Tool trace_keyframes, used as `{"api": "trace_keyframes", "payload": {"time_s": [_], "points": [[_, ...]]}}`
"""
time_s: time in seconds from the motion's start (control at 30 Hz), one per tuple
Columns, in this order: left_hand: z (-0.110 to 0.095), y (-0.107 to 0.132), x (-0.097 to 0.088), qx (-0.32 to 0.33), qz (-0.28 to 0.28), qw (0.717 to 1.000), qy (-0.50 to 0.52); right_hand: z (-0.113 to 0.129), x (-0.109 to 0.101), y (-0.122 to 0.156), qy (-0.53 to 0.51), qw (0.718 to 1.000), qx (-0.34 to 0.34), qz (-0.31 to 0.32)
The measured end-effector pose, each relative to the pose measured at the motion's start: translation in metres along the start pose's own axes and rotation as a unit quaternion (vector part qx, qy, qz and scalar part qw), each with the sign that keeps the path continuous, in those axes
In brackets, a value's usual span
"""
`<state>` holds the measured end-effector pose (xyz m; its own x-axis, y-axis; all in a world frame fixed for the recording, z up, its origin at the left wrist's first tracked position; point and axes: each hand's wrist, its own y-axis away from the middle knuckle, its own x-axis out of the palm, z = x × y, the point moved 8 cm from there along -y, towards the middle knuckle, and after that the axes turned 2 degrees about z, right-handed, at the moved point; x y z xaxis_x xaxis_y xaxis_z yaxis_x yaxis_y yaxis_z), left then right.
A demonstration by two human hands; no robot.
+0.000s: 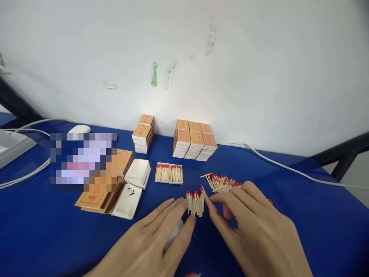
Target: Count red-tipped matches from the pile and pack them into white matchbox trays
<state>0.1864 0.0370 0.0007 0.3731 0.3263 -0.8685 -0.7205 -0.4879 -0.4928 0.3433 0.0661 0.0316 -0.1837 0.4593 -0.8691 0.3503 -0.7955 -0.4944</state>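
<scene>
Red-tipped matches (195,203) form a small upright-aligned bunch on the blue table. My left hand (155,234) lies at the left of this bunch, fingers stretched out, with the index fingertip and thumb touching its edge. Under that palm a whitish thing (173,235) partly shows; its kind is hidden. Between thumb and index finger my right hand (248,223) pinches a match (204,191) at the bunch's right side. Behind the right fingers spreads a loose heap of matches (221,182), partly covered by the hand.
Two filled matchbox trays (169,182) stand ahead. At left are empty white trays (127,202) and orange matchbox sleeves (93,198). Stacked matchboxes (142,132) and a bigger block of matchboxes (190,136) stand by the wall. A white cable (276,168) runs at right; a blurred patch covers something left.
</scene>
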Motion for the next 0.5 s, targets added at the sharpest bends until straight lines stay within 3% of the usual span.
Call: {"api": "trace_keyframes", "payload": {"time_s": [0.13,0.27,0.5], "points": [[0.001,-0.004,0.000,0.002,0.028,1.000,-0.003,0.000,0.004,0.003,-0.032,0.999,0.017,0.005],[0.001,-0.007,-0.002,0.007,0.021,1.000,-0.004,-0.013,0.015,0.007,-0.115,0.987,0.103,0.054],[0.002,-0.005,0.001,0.014,0.034,0.999,-0.008,-0.030,0.034,0.010,-0.158,0.955,0.212,0.132]]}}
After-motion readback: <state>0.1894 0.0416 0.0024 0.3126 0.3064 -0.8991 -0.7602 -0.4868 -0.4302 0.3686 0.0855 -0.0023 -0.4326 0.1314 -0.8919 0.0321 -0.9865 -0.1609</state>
